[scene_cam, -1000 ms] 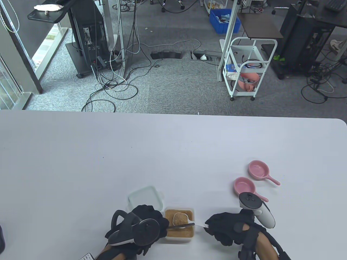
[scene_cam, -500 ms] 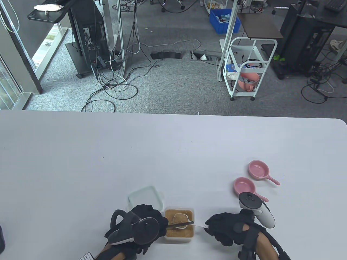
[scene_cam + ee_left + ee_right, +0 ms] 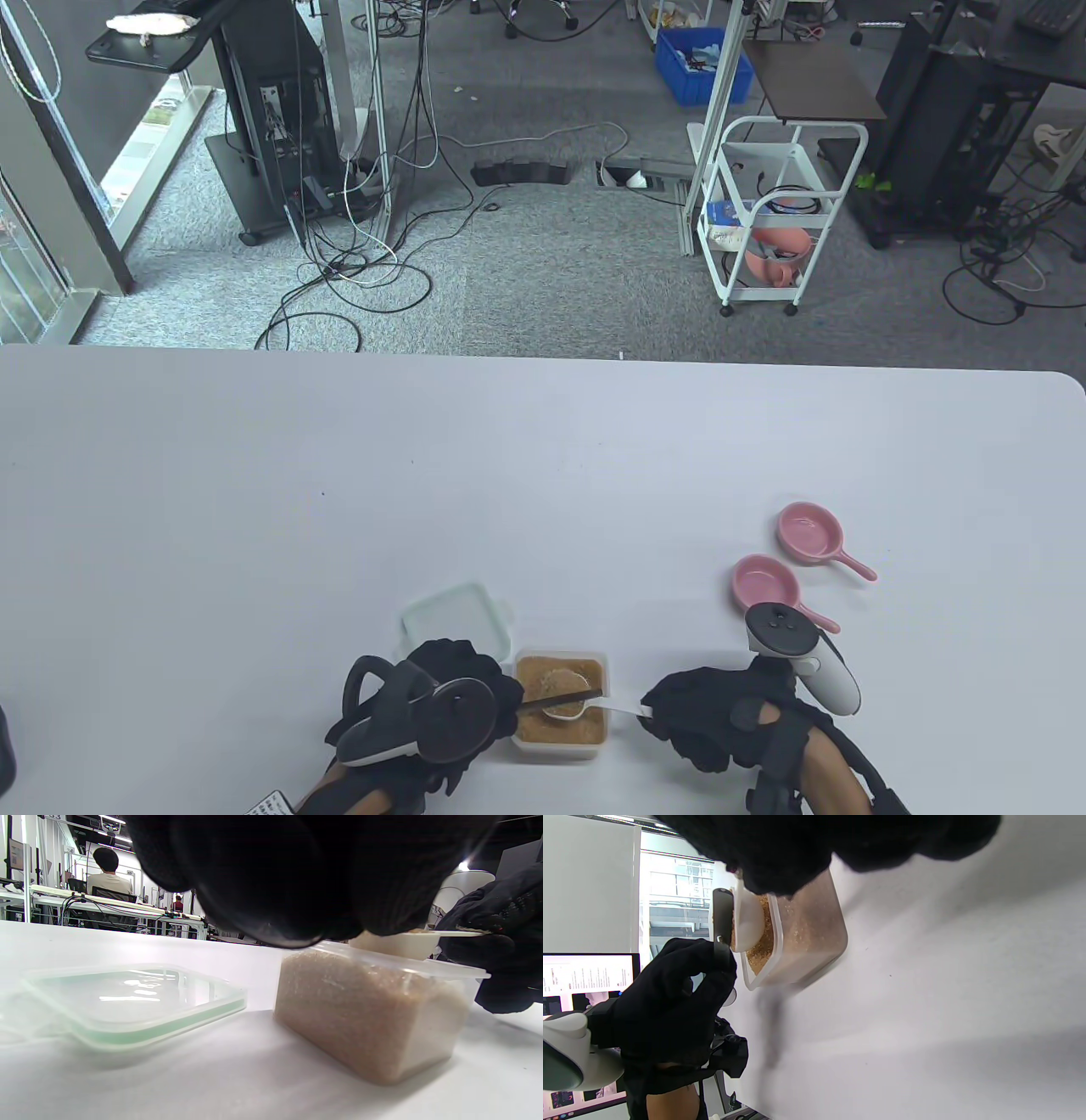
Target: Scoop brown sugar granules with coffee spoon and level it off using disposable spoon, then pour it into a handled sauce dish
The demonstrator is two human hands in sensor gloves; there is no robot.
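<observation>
Right hand (image 3: 708, 717) low at the near table (image 3: 254, 509) edge, fingers pinching the white spoon (image 3: 570, 696) by its handle; the bowl, filled with brown sugar (image 3: 543, 730), sits just above the open tub (image 3: 560, 747). Left hand (image 3: 458, 705) beside the tub, fingers curled round the dark spoon (image 3: 564, 700), which lies flat across the white spoon's bowl. Tub lid (image 3: 454, 615) rests behind the left hand. Two pink dishes (image 3: 764, 584) stand well apart to the right.
</observation>
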